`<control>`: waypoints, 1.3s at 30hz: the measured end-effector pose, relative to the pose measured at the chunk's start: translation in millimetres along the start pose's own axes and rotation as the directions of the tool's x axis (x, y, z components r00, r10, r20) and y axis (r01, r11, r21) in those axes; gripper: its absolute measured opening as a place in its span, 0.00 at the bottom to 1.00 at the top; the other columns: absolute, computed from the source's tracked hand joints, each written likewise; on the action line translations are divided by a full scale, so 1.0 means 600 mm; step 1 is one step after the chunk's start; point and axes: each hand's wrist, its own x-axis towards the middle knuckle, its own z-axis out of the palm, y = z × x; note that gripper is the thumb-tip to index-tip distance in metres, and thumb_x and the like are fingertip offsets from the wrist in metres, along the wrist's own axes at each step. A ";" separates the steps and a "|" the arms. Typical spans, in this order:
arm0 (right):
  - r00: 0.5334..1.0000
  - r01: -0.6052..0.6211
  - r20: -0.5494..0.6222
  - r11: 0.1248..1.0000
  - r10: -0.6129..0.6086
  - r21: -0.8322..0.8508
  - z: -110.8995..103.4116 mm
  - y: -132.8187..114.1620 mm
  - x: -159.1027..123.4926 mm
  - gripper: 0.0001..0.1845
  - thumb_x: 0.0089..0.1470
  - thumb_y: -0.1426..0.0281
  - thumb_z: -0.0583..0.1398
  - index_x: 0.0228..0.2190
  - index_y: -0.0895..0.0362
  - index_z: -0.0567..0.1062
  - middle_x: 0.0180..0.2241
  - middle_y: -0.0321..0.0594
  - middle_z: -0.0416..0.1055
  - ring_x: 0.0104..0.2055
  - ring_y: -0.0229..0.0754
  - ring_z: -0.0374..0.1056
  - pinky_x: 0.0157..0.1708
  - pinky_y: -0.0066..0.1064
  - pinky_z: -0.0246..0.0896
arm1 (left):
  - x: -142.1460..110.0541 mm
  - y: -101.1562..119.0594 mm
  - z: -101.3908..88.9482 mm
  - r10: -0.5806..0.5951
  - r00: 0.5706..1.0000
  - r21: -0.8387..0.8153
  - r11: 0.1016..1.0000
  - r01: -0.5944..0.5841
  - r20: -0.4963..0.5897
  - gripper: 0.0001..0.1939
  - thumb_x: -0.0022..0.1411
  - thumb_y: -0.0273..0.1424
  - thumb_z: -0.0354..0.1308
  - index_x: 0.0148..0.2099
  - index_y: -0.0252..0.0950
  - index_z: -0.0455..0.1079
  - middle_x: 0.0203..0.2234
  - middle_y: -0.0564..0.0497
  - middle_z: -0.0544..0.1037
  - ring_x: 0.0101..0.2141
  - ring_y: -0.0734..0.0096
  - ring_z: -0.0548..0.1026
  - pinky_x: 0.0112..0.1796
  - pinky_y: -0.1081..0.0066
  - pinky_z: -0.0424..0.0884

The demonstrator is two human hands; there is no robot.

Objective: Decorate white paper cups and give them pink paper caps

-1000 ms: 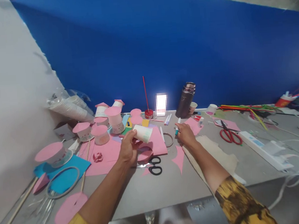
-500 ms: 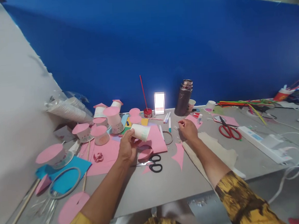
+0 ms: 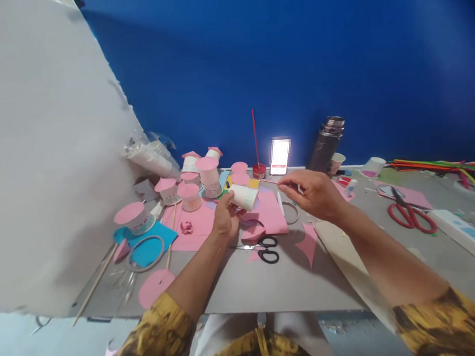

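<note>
A white paper cup (image 3: 245, 197) with faint green marks lies sideways in my left hand (image 3: 225, 217), its mouth turned right. My right hand (image 3: 314, 191) hovers above the table, right of the cup and in front of the lit phone (image 3: 279, 156). Thumb and fingers are pinched together; whatever is between them is too small to make out. Below that hand is a roll of tape (image 3: 291, 213). Black-handled scissors (image 3: 268, 249) lie under the cup, beside a curled pink paper piece (image 3: 253, 233).
Cups with pink paper tops (image 3: 208, 177) cluster at the left, near blue paper (image 3: 156, 239). A dark thermos (image 3: 327, 145) and a red pot with a stick (image 3: 258, 171) stand by the blue wall. Red-handled scissors (image 3: 411, 217) and a white power strip (image 3: 467, 238) are at the right.
The view has turned right-to-left, so things sit further right. My right hand has lifted from the tabletop and come toward the cup. My left hand still holds the cup.
</note>
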 end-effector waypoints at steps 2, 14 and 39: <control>0.988 -0.070 0.123 0.979 0.095 -0.192 0.023 0.028 0.006 0.11 0.64 0.68 0.58 0.36 0.55 0.81 0.35 0.42 0.79 0.37 0.45 0.72 0.36 0.32 0.60 | 0.000 0.006 -0.001 -0.031 0.999 -0.052 0.998 0.032 0.009 0.12 0.52 0.33 0.65 0.40 0.37 0.72 0.31 0.51 0.77 0.31 0.65 0.74 0.29 0.68 0.70; 0.960 -0.069 0.230 0.933 0.158 -0.352 0.160 0.137 -0.091 0.23 0.61 0.75 0.54 0.52 0.48 0.79 0.49 0.46 0.72 0.45 0.47 0.70 0.29 0.29 0.54 | 0.003 0.006 -0.006 -0.167 0.985 -0.133 0.976 0.172 0.044 0.11 0.58 0.32 0.60 0.43 0.33 0.73 0.32 0.48 0.77 0.31 0.65 0.75 0.28 0.68 0.71; 0.982 -0.038 0.170 0.961 0.087 -0.274 0.171 0.155 -0.098 0.23 0.56 0.79 0.54 0.45 0.52 0.82 0.49 0.49 0.74 0.49 0.51 0.69 0.39 0.35 0.65 | 0.005 0.019 -0.008 -0.191 0.969 -0.188 0.957 0.220 0.159 0.18 0.59 0.31 0.60 0.51 0.33 0.72 0.38 0.45 0.82 0.40 0.58 0.81 0.40 0.62 0.77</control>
